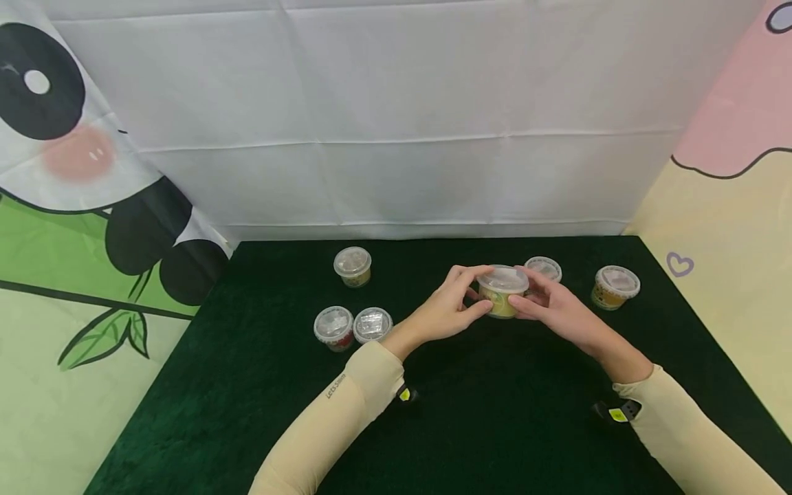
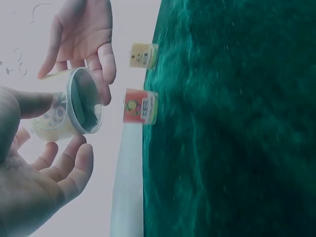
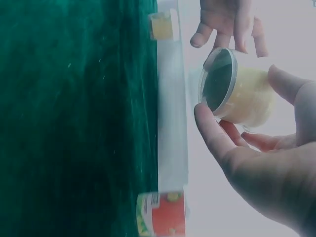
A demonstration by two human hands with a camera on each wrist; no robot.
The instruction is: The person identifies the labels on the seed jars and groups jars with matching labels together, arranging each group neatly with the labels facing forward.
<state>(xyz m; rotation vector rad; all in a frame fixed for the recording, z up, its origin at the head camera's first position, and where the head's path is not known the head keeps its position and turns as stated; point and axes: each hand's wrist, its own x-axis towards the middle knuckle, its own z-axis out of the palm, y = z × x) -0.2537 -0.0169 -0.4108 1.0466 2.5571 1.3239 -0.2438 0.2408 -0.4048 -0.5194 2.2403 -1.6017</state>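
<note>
Above the dark green cloth, both hands hold a small lidded plastic cup [image 1: 501, 302] with a yellow label and a clear lid. My left hand [image 1: 447, 308] grips its left side, thumb low and fingers toward the lid. On the opposite side, my right hand [image 1: 562, 313] grips it between thumb and fingers. In the left wrist view the cup [image 2: 54, 116] appears sideways, with the left thumb against its wall. The right wrist view shows the right thumb and fingers around the cup [image 3: 252, 96]. Its contents are not clear.
Another lidded cup [image 1: 544, 266] stands behind the right hand, partly hidden. Farther right is a yellow-patterned cup [image 1: 614, 285]. On the left stand a back cup [image 1: 353, 265], a red-labelled cup [image 1: 334, 326] and a cup with a shiny lid [image 1: 372, 323], near the left forearm. A white cloth [image 1: 396, 179] hangs behind.
</note>
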